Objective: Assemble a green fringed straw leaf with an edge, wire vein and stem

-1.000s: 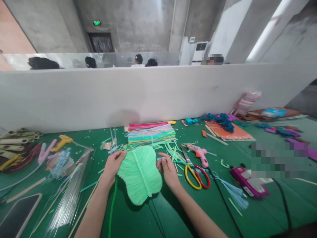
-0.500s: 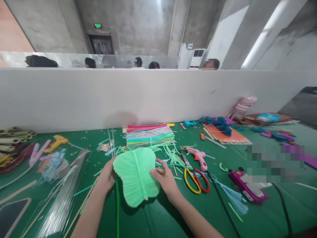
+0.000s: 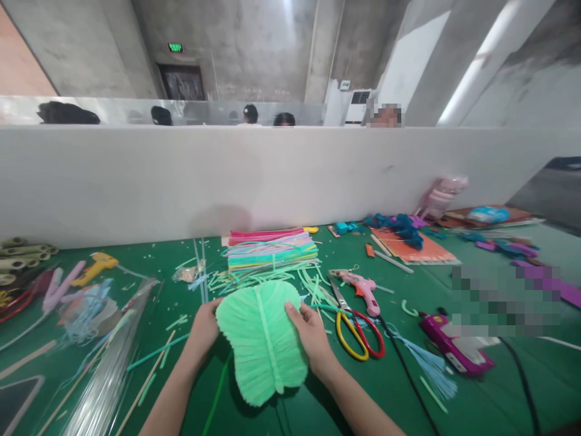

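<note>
Here, both hands (image 3: 206, 326) (image 3: 313, 336) hold a fuzzy, ribbed, wavy-edged green leaf (image 3: 263, 345).

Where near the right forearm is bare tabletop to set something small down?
Bare green tabletop shows between the right forearm, the nearer black cable and the red-and-yellow-handled metal scissors. More lies below the shiny purple device, right of the light-blue fringed tassel. Crowded: beyond the fuzzy light-green leaf shape, where pale-green strips lie scattered.

No words or numbers are clear enough to read. The lit green sign (image 3: 175, 47) over the door (image 3: 182, 82) is too blurry. The pale marks (image 3: 252, 92) on the gray wall (image 3: 254, 51) are too faint.
</note>
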Motion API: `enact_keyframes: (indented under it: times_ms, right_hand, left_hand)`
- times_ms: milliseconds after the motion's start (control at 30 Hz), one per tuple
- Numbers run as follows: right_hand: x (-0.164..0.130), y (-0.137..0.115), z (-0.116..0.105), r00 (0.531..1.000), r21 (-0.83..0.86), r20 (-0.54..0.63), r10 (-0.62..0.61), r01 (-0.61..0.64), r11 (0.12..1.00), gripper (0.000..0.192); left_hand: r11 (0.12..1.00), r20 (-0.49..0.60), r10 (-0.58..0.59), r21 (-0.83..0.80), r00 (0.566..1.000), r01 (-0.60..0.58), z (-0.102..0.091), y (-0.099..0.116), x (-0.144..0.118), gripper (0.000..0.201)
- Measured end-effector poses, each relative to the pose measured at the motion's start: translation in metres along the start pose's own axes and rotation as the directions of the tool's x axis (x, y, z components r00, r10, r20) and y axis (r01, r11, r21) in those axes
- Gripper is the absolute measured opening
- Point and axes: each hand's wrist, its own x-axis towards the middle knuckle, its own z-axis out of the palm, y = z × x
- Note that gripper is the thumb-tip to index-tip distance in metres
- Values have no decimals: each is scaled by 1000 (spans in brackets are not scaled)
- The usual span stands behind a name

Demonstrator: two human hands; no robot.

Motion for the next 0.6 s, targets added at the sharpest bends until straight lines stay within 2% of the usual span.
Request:
enact_keyframes:
  times_ms: [67,133,233,600]
  right_hand:
    - [1,1,0,1000,10,-18,-5,5,1000,39]
    - [2,3,0,999,15,-37,-16,17,1000,40]
    - [3,7,-1,999,6,-33,-4,4,1000,41]
    - [4,15,-5,990,-44,11,141,-140,989,46]
  left_hand:
    - [996,-12,-51,-79,999,50,1,4,0,51]
    - [982,24,-111,-148,993,114,4,5,-2,64]
    - [959,95,-169,-212,981,186,10,3,-8,54]
    - [926,150,-211,-286,966,247,26,-9,-10,46]
